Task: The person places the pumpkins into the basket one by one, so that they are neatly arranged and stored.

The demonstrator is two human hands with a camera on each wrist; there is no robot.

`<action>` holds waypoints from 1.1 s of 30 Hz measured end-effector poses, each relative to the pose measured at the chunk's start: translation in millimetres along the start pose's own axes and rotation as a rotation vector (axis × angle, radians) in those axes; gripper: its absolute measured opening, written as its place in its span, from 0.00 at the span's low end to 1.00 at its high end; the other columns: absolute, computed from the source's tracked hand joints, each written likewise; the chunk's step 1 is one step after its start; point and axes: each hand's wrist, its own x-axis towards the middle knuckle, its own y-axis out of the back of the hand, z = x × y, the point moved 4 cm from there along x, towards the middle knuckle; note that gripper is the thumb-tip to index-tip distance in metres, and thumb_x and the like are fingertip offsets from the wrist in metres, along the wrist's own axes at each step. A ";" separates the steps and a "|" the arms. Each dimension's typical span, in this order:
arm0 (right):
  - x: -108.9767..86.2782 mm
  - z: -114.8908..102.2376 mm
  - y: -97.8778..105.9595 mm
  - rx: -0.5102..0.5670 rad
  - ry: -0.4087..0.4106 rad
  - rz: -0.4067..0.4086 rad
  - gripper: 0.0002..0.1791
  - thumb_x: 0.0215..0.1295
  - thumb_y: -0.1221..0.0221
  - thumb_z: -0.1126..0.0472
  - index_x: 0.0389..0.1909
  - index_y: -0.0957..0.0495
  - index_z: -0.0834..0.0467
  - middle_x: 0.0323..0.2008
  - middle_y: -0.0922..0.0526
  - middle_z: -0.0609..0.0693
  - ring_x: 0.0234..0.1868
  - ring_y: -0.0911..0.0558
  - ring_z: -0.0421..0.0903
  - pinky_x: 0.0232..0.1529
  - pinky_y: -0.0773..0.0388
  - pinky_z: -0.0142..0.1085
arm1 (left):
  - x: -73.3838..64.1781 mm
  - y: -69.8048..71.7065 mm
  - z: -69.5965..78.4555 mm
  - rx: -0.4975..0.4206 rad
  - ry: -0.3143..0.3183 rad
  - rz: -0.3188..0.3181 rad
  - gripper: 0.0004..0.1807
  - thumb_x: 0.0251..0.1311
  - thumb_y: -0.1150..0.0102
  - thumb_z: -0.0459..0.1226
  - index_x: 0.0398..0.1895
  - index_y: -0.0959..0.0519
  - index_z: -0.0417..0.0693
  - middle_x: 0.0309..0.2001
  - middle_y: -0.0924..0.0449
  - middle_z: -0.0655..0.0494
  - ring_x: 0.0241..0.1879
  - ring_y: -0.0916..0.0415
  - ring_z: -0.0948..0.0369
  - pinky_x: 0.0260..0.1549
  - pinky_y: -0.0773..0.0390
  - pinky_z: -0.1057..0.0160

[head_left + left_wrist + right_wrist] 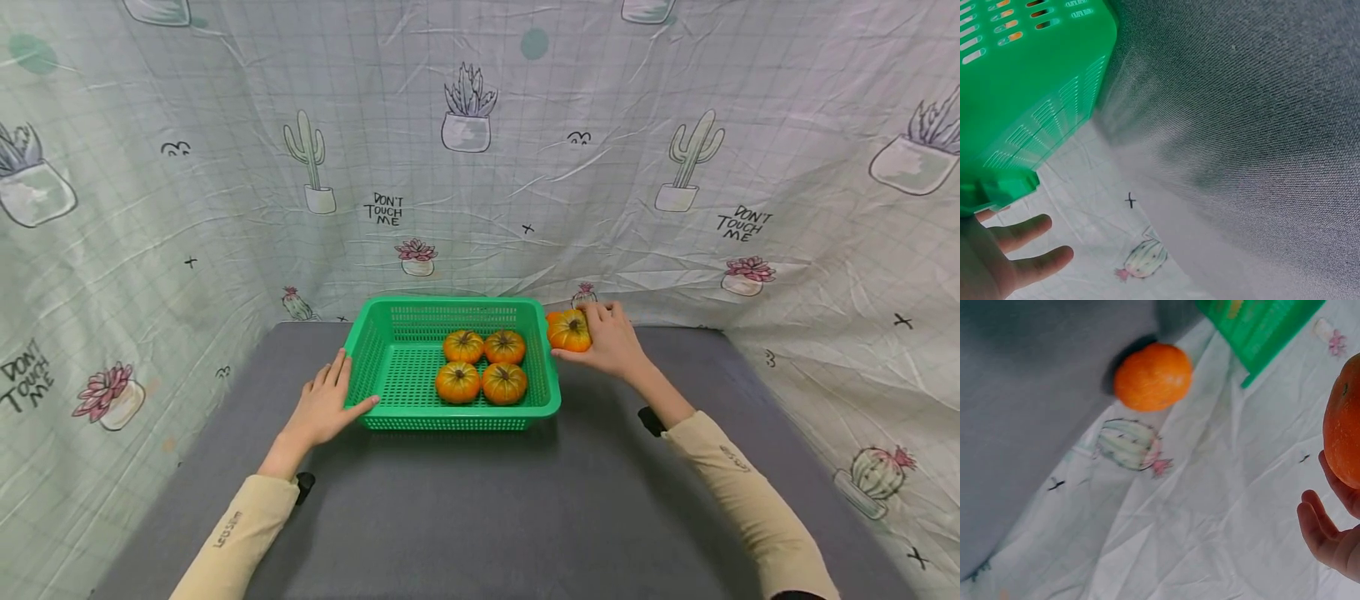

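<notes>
My right hand [611, 342] grips a small orange pumpkin [568, 332] just off the right rim of the green plastic basket [457, 412]. In the right wrist view this held pumpkin [1344, 425] shows at the right edge, above the table. Behind it another orange pumpkin [1154, 377] sits on the table, mostly hidden in the head view. Several pumpkins [504, 383] lie grouped in the basket's right half. My left hand [321, 406] is at the basket's left front corner, fingers extended along the left rim and thumb at the front rim.
The grey table [465, 508] stretches out in front of the basket. A pale sheet [525, 167] with printed cactus drawings hangs around the back and both sides, close behind the basket and the right hand.
</notes>
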 end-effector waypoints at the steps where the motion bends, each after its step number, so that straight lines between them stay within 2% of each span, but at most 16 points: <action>1: 1.2 -4.1 0.7 0.006 0.008 -0.004 0.46 0.38 0.37 0.32 0.53 0.36 0.59 0.46 0.27 0.60 0.47 0.34 0.59 0.43 0.31 0.52 | 0.2 0.4 0.0 0.000 0.000 0.001 0.52 0.56 0.62 0.65 0.69 0.61 0.35 0.70 0.65 0.39 0.65 0.56 0.36 0.54 0.49 0.34; 4: 5.6 -16.1 1.8 0.006 0.050 -0.014 0.45 0.41 0.39 0.32 0.55 0.36 0.58 0.48 0.28 0.58 0.47 0.35 0.59 0.42 0.30 0.52 | 1.0 1.4 0.1 -0.004 0.000 0.001 0.52 0.56 0.63 0.65 0.69 0.61 0.36 0.70 0.64 0.39 0.65 0.55 0.37 0.54 0.48 0.34; 11: 17.2 -45.7 3.5 0.000 0.201 -0.022 0.41 0.45 0.39 0.36 0.56 0.34 0.57 0.49 0.28 0.57 0.45 0.34 0.58 0.47 0.36 0.51 | 4.6 2.4 0.8 -0.007 -0.001 -0.003 0.52 0.56 0.63 0.65 0.69 0.62 0.35 0.70 0.65 0.38 0.65 0.57 0.36 0.55 0.50 0.33; 18: 32.5 -76.2 4.7 0.003 0.294 -0.038 0.39 0.47 0.43 0.35 0.56 0.34 0.55 0.48 0.28 0.54 0.44 0.34 0.54 0.44 0.35 0.46 | 4.8 4.2 1.2 0.015 0.006 -0.006 0.51 0.57 0.62 0.64 0.69 0.62 0.35 0.70 0.64 0.39 0.64 0.55 0.36 0.55 0.49 0.33; 22: 44.5 -91.6 5.0 0.007 0.322 -0.047 0.39 0.47 0.44 0.34 0.57 0.35 0.53 0.48 0.29 0.53 0.43 0.34 0.52 0.42 0.35 0.45 | 4.0 5.0 2.6 0.017 -0.003 0.006 0.51 0.57 0.62 0.64 0.69 0.61 0.35 0.70 0.63 0.38 0.64 0.54 0.35 0.54 0.48 0.33; 26: 56.3 -106.0 2.4 0.014 0.341 -0.059 0.40 0.48 0.44 0.35 0.57 0.36 0.55 0.49 0.29 0.53 0.44 0.33 0.52 0.46 0.37 0.44 | 1.7 4.5 2.8 0.007 0.000 0.008 0.51 0.57 0.61 0.64 0.69 0.61 0.36 0.70 0.63 0.39 0.64 0.55 0.35 0.54 0.48 0.32; 33: 73.2 -123.0 -16.6 0.071 0.260 -0.110 0.45 0.48 0.47 0.30 0.60 0.39 0.56 0.54 0.30 0.53 0.46 0.35 0.53 0.46 0.33 0.44 | -2.1 3.0 3.6 0.007 0.009 0.009 0.51 0.57 0.62 0.64 0.69 0.60 0.35 0.70 0.62 0.38 0.63 0.54 0.34 0.53 0.48 0.32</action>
